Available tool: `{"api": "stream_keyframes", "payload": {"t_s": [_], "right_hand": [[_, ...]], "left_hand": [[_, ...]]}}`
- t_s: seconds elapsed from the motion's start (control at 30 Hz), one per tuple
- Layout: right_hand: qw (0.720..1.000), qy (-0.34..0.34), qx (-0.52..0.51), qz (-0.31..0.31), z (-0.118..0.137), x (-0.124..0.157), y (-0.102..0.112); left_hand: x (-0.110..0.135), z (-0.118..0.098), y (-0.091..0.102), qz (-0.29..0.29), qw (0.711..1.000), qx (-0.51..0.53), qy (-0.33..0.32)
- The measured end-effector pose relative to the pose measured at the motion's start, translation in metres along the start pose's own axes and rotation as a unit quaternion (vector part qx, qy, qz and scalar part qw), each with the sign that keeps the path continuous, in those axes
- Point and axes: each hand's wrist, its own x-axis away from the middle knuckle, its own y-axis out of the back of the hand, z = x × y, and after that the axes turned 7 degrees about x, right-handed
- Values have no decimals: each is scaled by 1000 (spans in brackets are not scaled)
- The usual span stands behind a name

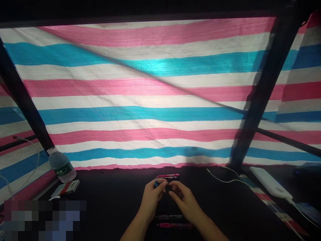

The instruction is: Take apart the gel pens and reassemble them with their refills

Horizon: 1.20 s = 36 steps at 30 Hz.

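Two bare hands at mid-work over a dark table [110,204]. The left hand [151,193] grips a small blue piece [156,184] between thumb and fingers; its exact form is too small to tell. The right hand [184,197] is brought up just beside it, thumb and fingers bent with a narrow gap between them; whether they hold anything cannot be told.

Progress: the blue piece is in hand, not yet set down. Slim pens lie at two places: a red pen [168,175] beyond the fingertips, with another close against it, and a dark pen [169,217] and a pink pen [174,225], roughly parallel, near the wrists. How much remains cannot be judged.

Materials: the backdrop is a striped sheet [140,114], seemingly woven plastic, finely ribbed, creased and lit from behind, beside a straight dark post [260,93]. At left, a translucent, round-shouldered bottle [61,164] stands behind a flat, sharp-edged box [65,188]. At right lie a smooth white bar [271,183] with rounded corners and a thin, curving cable [225,181].
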Motion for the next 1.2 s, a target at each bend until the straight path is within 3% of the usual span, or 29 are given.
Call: {"api": "stream_keyframes", "payload": {"t_s": [0.13, 0.37, 0.53, 0.8, 1.2], "right_hand": [[998, -7, -59, 13, -1, 2, -1], [996, -9, -91, 15, 4, 2, 0], [995, -43, -88, -20, -1, -4, 3], [986, -81, -142, -43, 2, -8, 6], [992, -50, -105, -41, -2, -5, 7]], "left_hand": [[0, -8, 0, -30, 998, 36, -44], [4, -11, -5, -44, 998, 38, -40], [0, -6, 2, -29, 996, -64, -45], [2, -21, 8, 2, 939, -287, -188], [2, -17, 13, 18, 916, -334, -219]]}}
